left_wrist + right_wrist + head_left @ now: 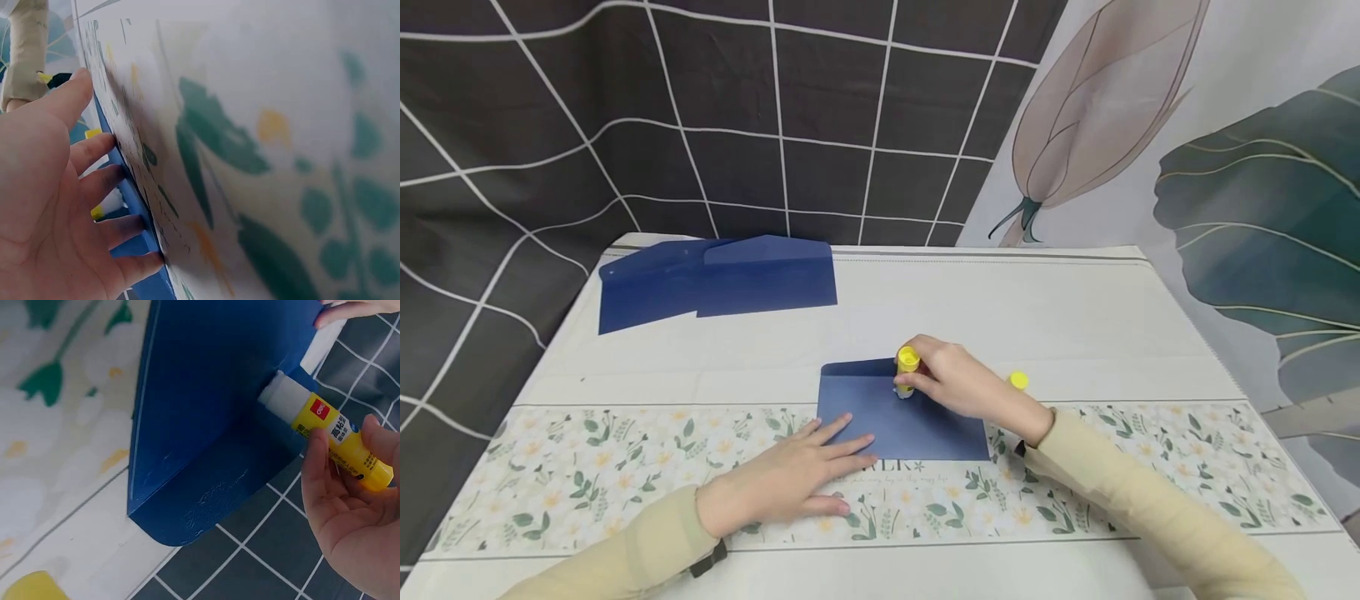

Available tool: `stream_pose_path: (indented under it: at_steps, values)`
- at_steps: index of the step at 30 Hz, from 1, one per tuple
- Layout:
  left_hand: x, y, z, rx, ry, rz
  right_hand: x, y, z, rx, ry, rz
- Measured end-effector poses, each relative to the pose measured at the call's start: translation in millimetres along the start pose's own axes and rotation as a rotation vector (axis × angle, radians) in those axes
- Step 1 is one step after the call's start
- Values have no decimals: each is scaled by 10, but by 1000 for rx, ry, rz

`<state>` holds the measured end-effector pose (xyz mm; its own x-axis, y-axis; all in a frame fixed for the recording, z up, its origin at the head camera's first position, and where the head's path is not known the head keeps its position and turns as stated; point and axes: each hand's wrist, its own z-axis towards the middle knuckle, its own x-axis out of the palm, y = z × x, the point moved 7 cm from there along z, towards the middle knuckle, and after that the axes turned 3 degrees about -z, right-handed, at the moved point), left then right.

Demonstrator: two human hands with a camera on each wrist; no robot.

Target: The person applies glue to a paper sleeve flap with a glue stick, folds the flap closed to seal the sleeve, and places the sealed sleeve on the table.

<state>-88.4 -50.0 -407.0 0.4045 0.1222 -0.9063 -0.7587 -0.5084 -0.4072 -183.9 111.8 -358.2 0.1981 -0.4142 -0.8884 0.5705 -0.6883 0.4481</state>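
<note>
1. Glue stick (907, 367), yellow with a white lower end, is tipped down on the blue envelope (917, 433), round its 12 o'clock side (12 = far edge of the desk (1037, 308)). Can't tell if the white bit sits on the flap (165, 528) or just on the body side of the fold.
2. Right hand (955, 379) comes in from about 4 o'clock, fingers and thumb pinching the yellow barrel. Wrist view shows the label facing the camera.
3. Left hand (797, 475) is at the envelope's 8 o'clock, fingers spread out, some fingertips on the paper. Thumb is off the envelope, over the flowery desk cover (602, 475).
4. Flap's open, pointing to 12. Up close there's a patch of wrinkly, shiny smears (215, 497) on it, looks like glue to me.
5. Yellow cap (1018, 381) is near the envelope, just shy of its 3 o'clock, right by the forearm.
6. Two dark blue envelopes (767, 279) overlap each other at 10 o'clock, well apart from the one being worked on.
7. Background: black grid cloth (827, 92) from 10 to 12, leaf-print cloth (1120, 167) round 1 to 2.
</note>
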Motion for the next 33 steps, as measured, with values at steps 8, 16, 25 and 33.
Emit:
stream_pose_path:
  at_steps: [8, 16, 25, 33]
  values:
    - [8, -6, 14, 2, -5, 1, 28, 49, 5, -63, 26, -119]
    - [-6, -3, 23, -4, 4, -14, 33, -23, -13, -59, 29, -154]
    - [-10, -29, 29, -7, 6, -13, 103, -154, 40, 11, 79, -98]
    - [-6, -27, 14, -9, 4, 16, 127, -94, 26, -126, 25, -54]
